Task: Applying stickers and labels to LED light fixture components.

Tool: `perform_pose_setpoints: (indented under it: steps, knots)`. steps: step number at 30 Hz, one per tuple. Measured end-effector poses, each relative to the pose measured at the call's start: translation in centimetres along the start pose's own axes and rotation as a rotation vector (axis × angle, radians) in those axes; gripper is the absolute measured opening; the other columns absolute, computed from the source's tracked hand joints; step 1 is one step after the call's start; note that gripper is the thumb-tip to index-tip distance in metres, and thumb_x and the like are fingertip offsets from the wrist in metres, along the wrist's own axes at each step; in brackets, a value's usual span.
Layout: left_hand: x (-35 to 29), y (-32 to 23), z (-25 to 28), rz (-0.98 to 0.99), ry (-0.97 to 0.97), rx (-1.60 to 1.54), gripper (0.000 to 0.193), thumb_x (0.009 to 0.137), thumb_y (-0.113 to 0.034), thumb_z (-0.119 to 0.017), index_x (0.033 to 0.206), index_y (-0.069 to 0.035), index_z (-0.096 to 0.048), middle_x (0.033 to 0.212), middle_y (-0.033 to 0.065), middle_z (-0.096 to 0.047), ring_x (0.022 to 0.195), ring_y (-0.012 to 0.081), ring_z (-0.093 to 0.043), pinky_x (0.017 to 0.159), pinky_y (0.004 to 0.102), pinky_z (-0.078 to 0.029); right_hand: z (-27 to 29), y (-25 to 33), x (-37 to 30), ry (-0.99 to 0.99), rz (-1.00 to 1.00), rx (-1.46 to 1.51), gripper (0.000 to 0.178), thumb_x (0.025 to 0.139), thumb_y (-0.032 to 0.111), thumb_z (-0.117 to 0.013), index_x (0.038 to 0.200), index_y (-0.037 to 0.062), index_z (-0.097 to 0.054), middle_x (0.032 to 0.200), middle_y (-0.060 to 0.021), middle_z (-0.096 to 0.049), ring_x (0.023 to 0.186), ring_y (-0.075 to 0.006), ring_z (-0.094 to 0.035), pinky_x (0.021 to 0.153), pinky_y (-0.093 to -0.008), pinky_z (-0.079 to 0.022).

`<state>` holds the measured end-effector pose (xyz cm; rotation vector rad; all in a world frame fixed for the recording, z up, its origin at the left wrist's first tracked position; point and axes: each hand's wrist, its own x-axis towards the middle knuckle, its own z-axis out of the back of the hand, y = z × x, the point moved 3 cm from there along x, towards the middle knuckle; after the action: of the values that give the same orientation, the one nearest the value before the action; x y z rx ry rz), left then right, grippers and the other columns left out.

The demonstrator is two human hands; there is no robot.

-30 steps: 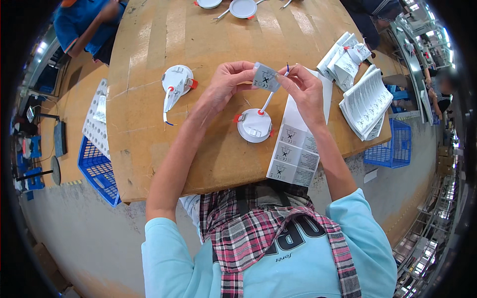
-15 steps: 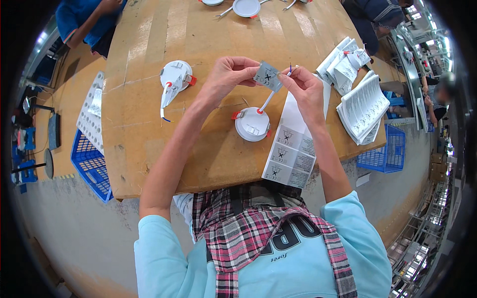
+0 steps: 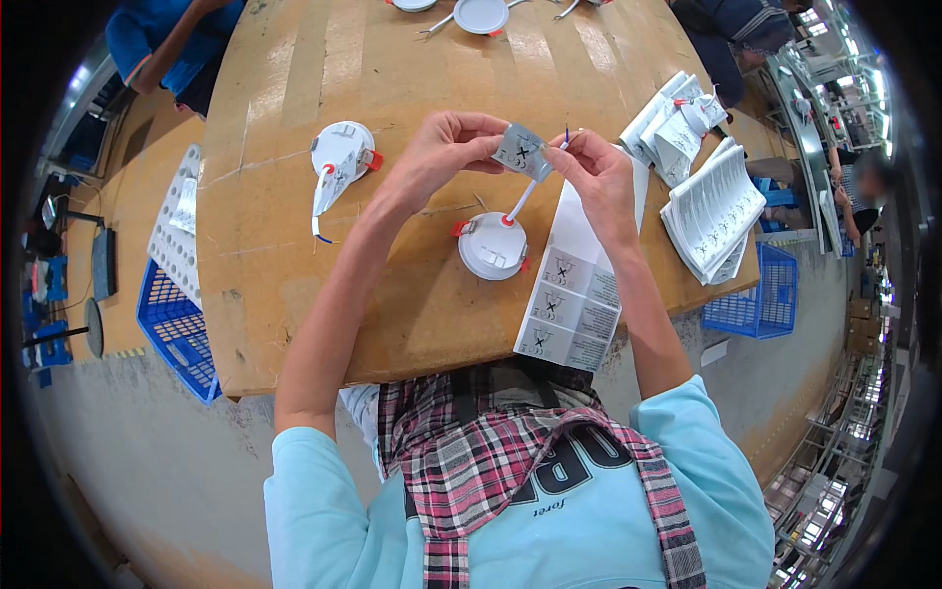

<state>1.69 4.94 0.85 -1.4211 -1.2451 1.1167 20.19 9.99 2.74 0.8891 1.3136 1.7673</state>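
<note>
My left hand (image 3: pixel 437 162) pinches the left end of a small grey printed sticker (image 3: pixel 518 150). The fingers of my right hand (image 3: pixel 603 187) are closed at the sticker's other end, beside the tip of a white cable (image 3: pixel 522 199). That cable rises from a round white downlight (image 3: pixel 491 250) with red clip ends, which lies on the table under my hands. Part of the cable is hidden behind the sticker and fingers. A strip of printed stickers (image 3: pixel 567 290) passes beneath my right forearm and hangs toward the table's near edge.
To the left lies another downlight (image 3: pixel 342 147), a sticker on its cable. Stacked printed sheets (image 3: pixel 716 211) sit at the right, with more sticker sheets behind. Further downlights (image 3: pixel 481 14) lie at the far edge. Blue crates (image 3: pixel 177 334) flank the table (image 3: pixel 294 324); other people stand beyond.
The whole view has shifted slightly. Both hands keep their hold at the sticker and cable, and the sticker looks a little more tilted or curved.
</note>
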Motion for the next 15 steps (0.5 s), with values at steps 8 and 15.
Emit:
perform_pose_setpoints:
  steps: [8, 15]
  knots:
    - [0.5, 0.5, 0.4, 0.027, 0.002, 0.006, 0.031, 0.089, -0.02, -0.059, 0.11, 0.002, -0.063, 0.098, 0.0092, -0.068, 0.089, 0.0146, -0.065, 0.084, 0.0285, -0.052, 0.2, -0.3, 0.1, 0.051, 0.014, 0.033, 0.013, 0.085, 0.012, -0.066, 0.09, 0.0006, -0.064, 0.081, -0.0031, -0.065, 0.075, -0.0071, -0.06, 0.072, -0.0216, -0.048]
    - [0.7, 1.0, 0.6, 0.005, -0.026, 0.027, 0.03, 0.088, -0.02, -0.058, 0.108, 0.002, -0.065, 0.095, 0.008, -0.068, 0.086, 0.0134, -0.065, 0.082, 0.0285, -0.052, 0.4, -0.6, 0.5, 0.098, 0.002, 0.113, 0.014, 0.085, 0.014, -0.067, 0.091, 0.0013, -0.064, 0.079, -0.0016, -0.064, 0.074, -0.0063, -0.058, 0.072, -0.0213, -0.047]
